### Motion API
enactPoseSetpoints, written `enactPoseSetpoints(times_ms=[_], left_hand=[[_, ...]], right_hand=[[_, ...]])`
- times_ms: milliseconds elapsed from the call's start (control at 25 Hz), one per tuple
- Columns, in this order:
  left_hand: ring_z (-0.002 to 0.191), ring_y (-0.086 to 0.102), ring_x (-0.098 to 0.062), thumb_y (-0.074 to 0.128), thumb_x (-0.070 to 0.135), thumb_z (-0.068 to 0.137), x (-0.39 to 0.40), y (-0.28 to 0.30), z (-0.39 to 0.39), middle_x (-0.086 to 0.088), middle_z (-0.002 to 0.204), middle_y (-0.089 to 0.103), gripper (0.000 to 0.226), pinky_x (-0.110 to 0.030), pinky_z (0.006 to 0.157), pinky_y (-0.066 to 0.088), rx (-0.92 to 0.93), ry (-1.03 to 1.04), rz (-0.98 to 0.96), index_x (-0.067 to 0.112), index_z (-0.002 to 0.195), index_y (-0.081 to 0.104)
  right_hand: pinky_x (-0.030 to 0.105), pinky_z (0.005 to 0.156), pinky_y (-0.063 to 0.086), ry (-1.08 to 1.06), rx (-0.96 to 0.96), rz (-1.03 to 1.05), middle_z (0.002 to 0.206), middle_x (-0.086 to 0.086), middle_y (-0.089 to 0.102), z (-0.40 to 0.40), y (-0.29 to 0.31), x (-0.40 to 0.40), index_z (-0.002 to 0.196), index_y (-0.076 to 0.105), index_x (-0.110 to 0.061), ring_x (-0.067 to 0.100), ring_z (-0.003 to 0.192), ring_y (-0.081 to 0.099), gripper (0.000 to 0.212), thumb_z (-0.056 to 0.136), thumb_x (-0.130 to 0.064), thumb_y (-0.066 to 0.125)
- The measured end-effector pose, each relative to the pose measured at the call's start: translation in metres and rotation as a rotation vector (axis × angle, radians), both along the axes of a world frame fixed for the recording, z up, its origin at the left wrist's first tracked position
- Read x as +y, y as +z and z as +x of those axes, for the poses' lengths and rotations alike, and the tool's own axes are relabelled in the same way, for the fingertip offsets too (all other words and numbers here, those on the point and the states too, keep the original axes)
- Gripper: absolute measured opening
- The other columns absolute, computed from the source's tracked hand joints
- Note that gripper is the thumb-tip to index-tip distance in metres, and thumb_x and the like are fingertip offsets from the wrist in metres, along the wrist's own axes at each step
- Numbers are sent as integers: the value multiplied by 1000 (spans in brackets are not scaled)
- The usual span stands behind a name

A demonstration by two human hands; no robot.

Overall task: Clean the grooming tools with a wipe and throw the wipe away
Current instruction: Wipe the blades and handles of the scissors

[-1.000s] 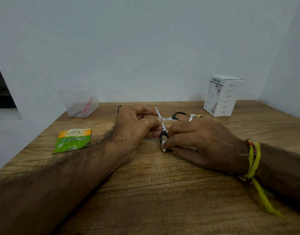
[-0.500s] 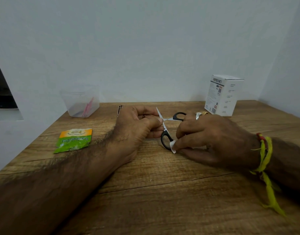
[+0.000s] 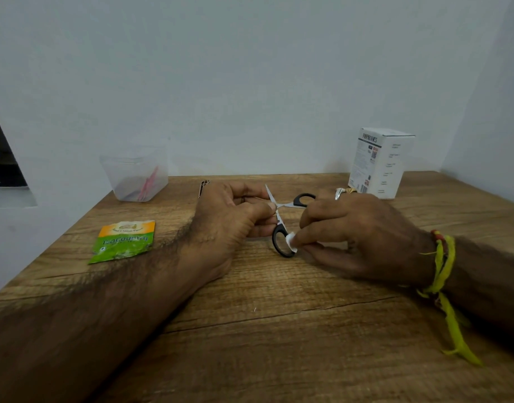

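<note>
Item: small scissors (image 3: 282, 225), table centre, my left hand (image 3: 229, 225) pinching the blades; right hand (image 3: 351, 237) gripping wipe (image 3: 291, 242), which had slid onto the near handle loop, blades apparently done.

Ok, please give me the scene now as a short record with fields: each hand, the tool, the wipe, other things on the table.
left hand: pinches scissors near the pivot
right hand: presses wipe on the near handle loop
scissors: blades open
wipe: white, small
others: green sachet, clear plastic container, white box
surface: wooden table
</note>
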State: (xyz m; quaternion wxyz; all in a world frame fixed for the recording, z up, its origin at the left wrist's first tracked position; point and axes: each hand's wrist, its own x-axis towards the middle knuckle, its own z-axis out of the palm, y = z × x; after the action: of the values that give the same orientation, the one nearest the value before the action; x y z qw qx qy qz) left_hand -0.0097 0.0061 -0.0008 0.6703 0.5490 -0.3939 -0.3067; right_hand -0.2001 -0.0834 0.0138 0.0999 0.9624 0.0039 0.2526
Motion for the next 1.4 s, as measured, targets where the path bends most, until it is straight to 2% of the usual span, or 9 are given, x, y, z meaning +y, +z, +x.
enactPoseSetpoints(times_ms=[200, 600, 760, 880, 1080, 1240, 1400], left_hand=[[62, 71, -19, 74, -9, 82, 0, 0, 0, -19, 79, 71, 12, -30, 58, 61, 0, 8, -7, 0, 91, 72], [61, 73, -20, 74, -10, 81, -1, -1, -2, -13, 74, 73, 15, -26, 55, 58, -3, 13, -21, 5, 85, 73], [65, 73, -24, 74, -9, 81, 1, -1, 0, -23, 83, 74, 15, -28, 57, 60, -4, 20, -27, 5, 86, 73], [69, 75, -26, 74, -9, 82, 0, -1, -1, -24, 86, 74, 14, -29, 58, 60, -12, 6, -22, 4, 88, 73], [68, 74, -25, 75, -8, 81, -1, -1, 0, -26, 88, 74, 15, -29, 59, 60, -22, 7, -28, 5, 89, 73], [67, 73, -23, 75, -7, 81, 0, -2, -1, -26, 89, 73, 15, -27, 57, 58, -36, 5, -29, 7, 87, 74], [63, 72, -20, 75, -8, 81, -1, -2, 0, -25, 88, 74, 16, -24, 54, 57, -32, 23, -28, 7, 85, 74]], right_hand=[[37, 60, 52, 0, -42, -36, 91, -1, 71, 4, -3, 2, 96, 77, -16, 20, 80, 64, 9, 88, -19, 73], [40, 61, 51, -20, -99, -59, 89, -1, 69, 9, -8, 1, 94, 75, -16, 21, 80, 62, 8, 89, -19, 69], [40, 61, 51, -33, -101, -59, 89, 0, 69, 12, -7, 4, 93, 75, -15, 22, 79, 63, 10, 90, -21, 67], [40, 59, 50, -39, -118, -69, 89, 0, 70, 10, -8, 3, 93, 75, -15, 23, 79, 63, 11, 90, -21, 67], [43, 61, 51, -55, -258, -64, 90, 3, 70, 12, -9, -1, 96, 75, -12, 26, 78, 66, 13, 93, -18, 64], [43, 61, 52, -48, -172, -167, 93, 5, 71, 17, -13, 2, 97, 75, -12, 28, 77, 65, 10, 90, -17, 69], [43, 61, 52, -46, -182, -139, 94, 6, 71, 18, -12, 0, 98, 75, -12, 29, 78, 65, 10, 91, -16, 68]])
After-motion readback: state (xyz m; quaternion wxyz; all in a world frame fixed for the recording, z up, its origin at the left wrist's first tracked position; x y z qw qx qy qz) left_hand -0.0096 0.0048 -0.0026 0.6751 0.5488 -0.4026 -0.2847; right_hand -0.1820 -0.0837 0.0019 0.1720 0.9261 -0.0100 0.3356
